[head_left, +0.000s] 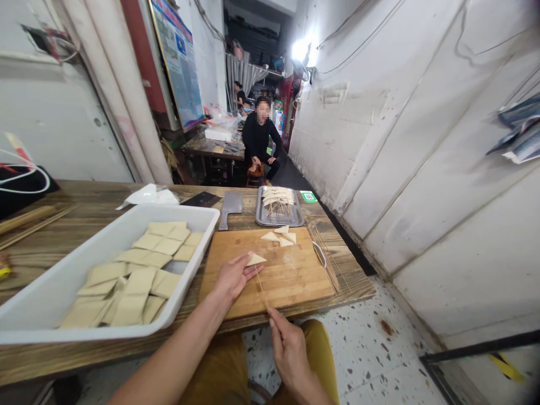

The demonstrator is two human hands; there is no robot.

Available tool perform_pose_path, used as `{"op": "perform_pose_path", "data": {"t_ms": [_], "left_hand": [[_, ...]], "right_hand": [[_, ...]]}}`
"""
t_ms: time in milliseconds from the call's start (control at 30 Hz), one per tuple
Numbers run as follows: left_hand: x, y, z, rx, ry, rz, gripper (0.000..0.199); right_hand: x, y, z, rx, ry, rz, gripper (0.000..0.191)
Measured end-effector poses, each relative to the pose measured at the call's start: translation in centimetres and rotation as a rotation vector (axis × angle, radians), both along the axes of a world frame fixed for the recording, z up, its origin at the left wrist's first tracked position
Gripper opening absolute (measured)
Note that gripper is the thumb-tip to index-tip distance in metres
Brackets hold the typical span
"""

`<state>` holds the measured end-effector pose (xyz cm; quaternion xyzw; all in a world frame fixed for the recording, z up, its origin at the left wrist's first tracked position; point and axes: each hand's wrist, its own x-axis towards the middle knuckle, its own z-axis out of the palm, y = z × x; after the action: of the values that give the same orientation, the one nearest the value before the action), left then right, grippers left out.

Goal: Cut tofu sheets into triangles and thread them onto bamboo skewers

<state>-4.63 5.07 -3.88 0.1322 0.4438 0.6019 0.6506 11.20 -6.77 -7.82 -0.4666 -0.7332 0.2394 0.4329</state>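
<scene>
My left hand (234, 274) is closed on a pale triangular piece of tofu sheet (255, 259), above the wooden cutting board (304, 281). A thin wooden skewer (262, 287) runs from that piece down to my right hand (289, 340), whose thumb and fingers pinch its lower end at the board's near edge. Whether the skewer's tip has pierced the piece, I cannot tell. Several more cut triangles (286, 238) lie at the back of the board. Skewered pieces (278, 197) rest on a metal tray (298, 218) behind it.
A white plastic tub (185, 284) of stacked tofu sheets (135, 287) stands at left. A cleaver (232, 206) lies behind the board. Loose skewers (331, 259) lie along its right side. A person in black (262, 135) sits beyond the table, near the white wall (400, 140).
</scene>
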Motion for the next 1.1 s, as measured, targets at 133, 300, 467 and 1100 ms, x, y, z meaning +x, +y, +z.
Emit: {"op": "perform_pose_path", "data": {"t_ms": [133, 300, 467, 1100], "left_hand": [[-0.3, 0.2, 0.0, -0.026, -0.028, -0.022, 0.005], [-0.5, 0.3, 0.2, -0.087, -0.051, -0.024, 0.005], [-0.3, 0.0, 0.3, -0.079, -0.031, -0.037, 0.007], [4.9, -0.2, 1.4, 0.042, 0.284, -0.175, 0.013]], "right_hand": [[0.0, 0.3, -0.1, 0.000, 0.000, 0.004, 0.035], [-0.1, 0.6, -0.5, 0.053, -0.034, -0.003, 0.037], [-0.2, 0.7, -0.4, 0.068, -0.074, -0.040, 0.037], [1.7, 4.1, 2.1, 0.047, -0.023, -0.243, 0.031]]}}
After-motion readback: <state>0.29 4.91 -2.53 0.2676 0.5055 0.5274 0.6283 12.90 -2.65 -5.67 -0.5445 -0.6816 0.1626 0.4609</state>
